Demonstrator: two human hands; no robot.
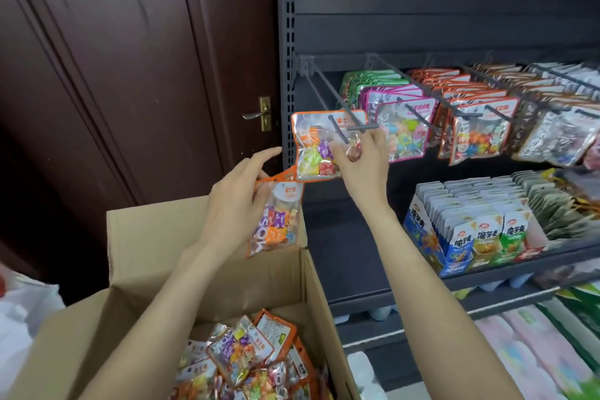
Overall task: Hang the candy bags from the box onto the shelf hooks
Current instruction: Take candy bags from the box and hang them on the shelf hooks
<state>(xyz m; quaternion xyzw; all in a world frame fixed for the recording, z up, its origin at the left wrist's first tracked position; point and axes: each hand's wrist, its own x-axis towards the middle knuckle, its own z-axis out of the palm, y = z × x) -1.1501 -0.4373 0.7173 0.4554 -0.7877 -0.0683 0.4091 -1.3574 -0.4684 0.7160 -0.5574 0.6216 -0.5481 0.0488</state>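
My right hand (363,159) grips an orange-edged candy bag (316,146) at its right side, holding it at the tip of the leftmost shelf hook (337,109); the hook's prong crosses the bag's top. My left hand (235,201) holds a second orange candy bag (276,221) by its upper left, above the open cardboard box (207,289). Several more candy bags (246,357) lie in the box. The leftmost hook's rods are bare behind the bag.
Neighbouring hooks carry green, pink and orange bags (399,114) to the right. A lower shelf (487,266) holds snack cartons. A dark wooden door (130,75) with a brass handle stands left of the shelf upright (287,42). A white plastic bag (19,318) lies at far left.
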